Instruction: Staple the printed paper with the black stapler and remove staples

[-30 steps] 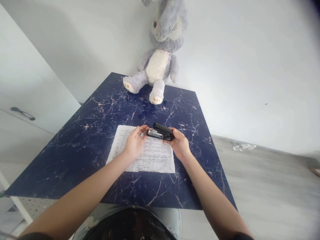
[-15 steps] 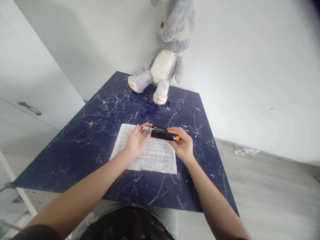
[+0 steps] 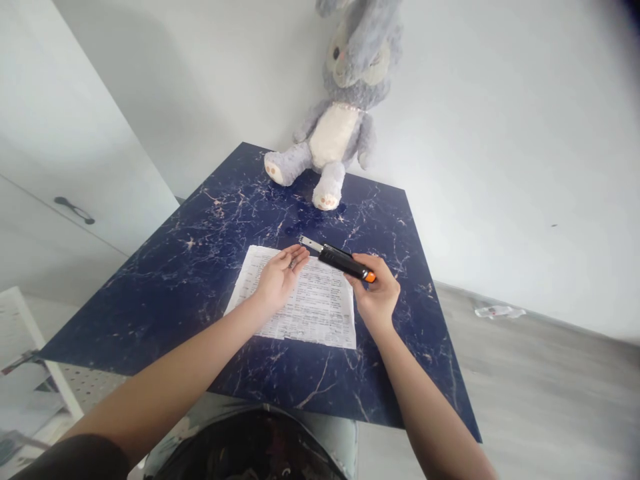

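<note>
My right hand (image 3: pixel 377 290) grips a black stapler (image 3: pixel 343 261) by its orange-tipped rear end. A bare metal part juts out of the stapler's far end, pointing up and left. Palm up, my left hand (image 3: pixel 277 277) is just left of that metal tip, apart from it. Between its thumb and fingers shows a small silvery piece (image 3: pixel 292 264), too small to name for certain. Below both hands, a printed sheet of paper (image 3: pixel 310 310) lies on the dark blue marbled table (image 3: pixel 165 287).
A grey plush toy (image 3: pixel 333 137) sits at the table's far edge against the wall. To the left stands a white cabinet with a dark handle (image 3: pixel 74 210). A clear plastic item (image 3: pixel 500 312) lies on the floor at right. A white rack (image 3: pixel 50 367) is at lower left.
The stapler has moved right in my right hand, away from my left fingers, and its metal end now tilts upward. The view has shifted slightly left.
</note>
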`<state>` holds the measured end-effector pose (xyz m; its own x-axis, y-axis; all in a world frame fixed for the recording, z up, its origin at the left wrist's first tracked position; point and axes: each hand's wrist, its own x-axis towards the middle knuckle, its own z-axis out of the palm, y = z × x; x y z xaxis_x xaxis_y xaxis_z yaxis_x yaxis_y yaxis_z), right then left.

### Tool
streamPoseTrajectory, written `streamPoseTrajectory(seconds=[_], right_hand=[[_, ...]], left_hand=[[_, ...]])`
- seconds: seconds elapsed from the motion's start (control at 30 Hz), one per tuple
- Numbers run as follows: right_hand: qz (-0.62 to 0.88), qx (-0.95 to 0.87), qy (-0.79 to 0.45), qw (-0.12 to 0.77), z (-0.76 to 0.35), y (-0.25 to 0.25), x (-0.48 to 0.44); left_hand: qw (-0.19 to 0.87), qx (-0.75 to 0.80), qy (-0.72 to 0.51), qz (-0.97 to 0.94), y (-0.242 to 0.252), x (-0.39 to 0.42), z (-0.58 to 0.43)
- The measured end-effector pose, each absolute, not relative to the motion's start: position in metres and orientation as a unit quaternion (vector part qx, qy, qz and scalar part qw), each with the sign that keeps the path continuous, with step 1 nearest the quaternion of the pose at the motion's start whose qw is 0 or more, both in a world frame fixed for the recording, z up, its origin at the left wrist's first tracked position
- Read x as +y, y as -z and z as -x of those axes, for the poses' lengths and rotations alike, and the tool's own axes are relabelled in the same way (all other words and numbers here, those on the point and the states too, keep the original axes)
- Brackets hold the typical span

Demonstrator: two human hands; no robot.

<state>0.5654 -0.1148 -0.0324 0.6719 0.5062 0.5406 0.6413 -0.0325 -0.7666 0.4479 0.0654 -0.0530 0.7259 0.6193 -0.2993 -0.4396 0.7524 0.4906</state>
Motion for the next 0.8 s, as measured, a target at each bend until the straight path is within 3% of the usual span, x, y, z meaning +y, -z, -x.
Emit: streamPoseTrajectory(seconds=[0.13,0.3,0.67,0.8], right_hand=[[0.736,-0.28,-0.024,0.616,-0.584,0.041,-0.114],[0.726,-0.264,-0.106,0.627,-0.599,0.049,-0.115],[0.784,-0.411,-0.074,0.46,-0.592,0.066,-0.117],[0.777,-0.422,-0.078,0.46,-0.601,0.083,-0.116]], left_hand=[[0.896,0.225,-0.304,-0.234,0.051,0.064,-0.446],[0.892,0.206,-0.313,-0.253,0.051,0.064,-0.445],[0.888,0.167,-0.301,-0.305,0.041,0.064,-0.437],[0.863,0.146,-0.275,-0.397,0.035,0.062,-0.434]])
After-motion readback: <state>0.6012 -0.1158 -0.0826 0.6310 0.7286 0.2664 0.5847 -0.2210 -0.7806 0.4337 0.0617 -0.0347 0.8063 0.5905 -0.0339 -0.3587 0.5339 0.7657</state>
